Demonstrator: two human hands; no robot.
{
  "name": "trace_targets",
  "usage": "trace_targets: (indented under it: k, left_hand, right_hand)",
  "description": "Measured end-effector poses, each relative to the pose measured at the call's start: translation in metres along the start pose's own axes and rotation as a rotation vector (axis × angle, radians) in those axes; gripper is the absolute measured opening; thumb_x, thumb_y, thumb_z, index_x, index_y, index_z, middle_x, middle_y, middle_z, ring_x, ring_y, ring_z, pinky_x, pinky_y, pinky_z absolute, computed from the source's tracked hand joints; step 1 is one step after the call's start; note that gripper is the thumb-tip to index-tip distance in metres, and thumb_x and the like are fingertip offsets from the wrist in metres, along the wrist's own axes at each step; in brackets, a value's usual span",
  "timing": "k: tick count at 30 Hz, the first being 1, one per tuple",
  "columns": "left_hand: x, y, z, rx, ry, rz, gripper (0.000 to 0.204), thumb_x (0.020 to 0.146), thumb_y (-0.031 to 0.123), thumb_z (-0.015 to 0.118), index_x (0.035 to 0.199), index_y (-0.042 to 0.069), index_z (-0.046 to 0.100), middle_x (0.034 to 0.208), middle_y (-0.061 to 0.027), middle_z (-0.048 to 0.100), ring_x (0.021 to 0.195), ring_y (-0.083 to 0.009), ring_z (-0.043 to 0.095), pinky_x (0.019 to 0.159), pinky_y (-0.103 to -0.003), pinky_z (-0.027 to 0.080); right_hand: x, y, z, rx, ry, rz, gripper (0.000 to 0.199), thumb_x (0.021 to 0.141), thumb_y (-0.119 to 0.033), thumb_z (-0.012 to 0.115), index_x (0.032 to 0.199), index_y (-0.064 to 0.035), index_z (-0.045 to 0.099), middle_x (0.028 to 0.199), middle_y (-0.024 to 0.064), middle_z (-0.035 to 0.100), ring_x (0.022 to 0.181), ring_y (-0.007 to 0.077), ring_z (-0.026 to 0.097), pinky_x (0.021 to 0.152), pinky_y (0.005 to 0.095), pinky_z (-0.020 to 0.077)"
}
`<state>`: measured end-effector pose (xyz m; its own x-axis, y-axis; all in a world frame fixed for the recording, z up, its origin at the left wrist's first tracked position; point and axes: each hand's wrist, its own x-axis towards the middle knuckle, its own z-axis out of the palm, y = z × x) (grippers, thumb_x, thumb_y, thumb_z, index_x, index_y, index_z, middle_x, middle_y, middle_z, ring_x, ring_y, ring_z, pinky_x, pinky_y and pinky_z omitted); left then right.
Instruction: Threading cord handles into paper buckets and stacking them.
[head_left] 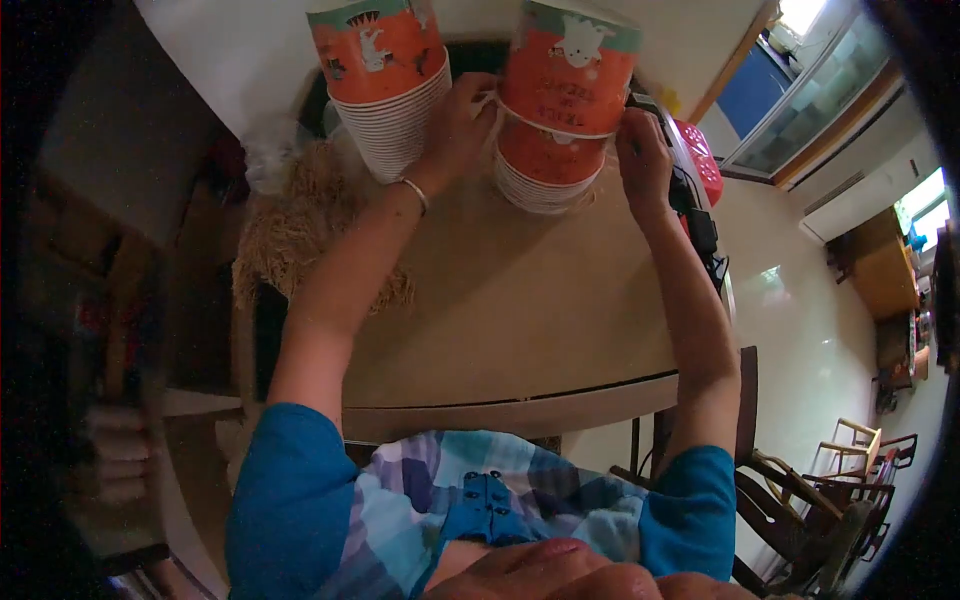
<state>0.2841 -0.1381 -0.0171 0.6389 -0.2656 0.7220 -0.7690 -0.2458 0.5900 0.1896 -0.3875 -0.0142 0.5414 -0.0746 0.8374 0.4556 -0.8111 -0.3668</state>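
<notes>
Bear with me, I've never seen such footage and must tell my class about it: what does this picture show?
No machine here: a person is working bare-handed. The camera sits on their head, looking down, so their forearms reach in from below; its wide lens bends straight edges.

On the brown table are two stacks of orange-and-green tubs, a left stack and a right stack. Tan shreds lie to the left. The left hand and right hand flank the right stack's upper tub, seemingly holding it.
</notes>
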Motion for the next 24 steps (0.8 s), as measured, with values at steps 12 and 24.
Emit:
trace_targets:
  k: [12, 24]
  left_hand:
    - [-0.01, -0.005, 0.008, -0.08, -0.096, -0.122, 0.028, 0.09, 0.004, 0.053, 0.118, 0.004, 0.053, 0.108, -0.0102, 0.059, 0.107, -0.0228, 0.057, 0.091, -0.034, 0.047]
    - [-0.02, -0.036, 0.02, -0.25, -0.046, -0.057, 0.026, 0.093, 0.009, 0.05, 0.117, 0.0, 0.056, 0.114, -0.0109, 0.06, 0.103, -0.0195, 0.057, 0.09, -0.033, 0.045]
  right_hand:
    - [-0.016, 0.003, -0.001, 0.014, 0.019, 0.049, 0.014, 0.085, -0.001, 0.059, 0.099, -0.0036, 0.06, 0.103, 0.0115, 0.061, 0.091, 0.0285, 0.063, 0.077, 0.0321, 0.0498]
    - [-0.041, 0.015, 0.026, 0.45, 0.182, 0.511, 0.013, 0.085, -0.004, 0.063, 0.097, 0.0012, 0.064, 0.094, 0.0037, 0.063, 0.086, 0.0119, 0.058, 0.081, 0.0245, 0.0466]
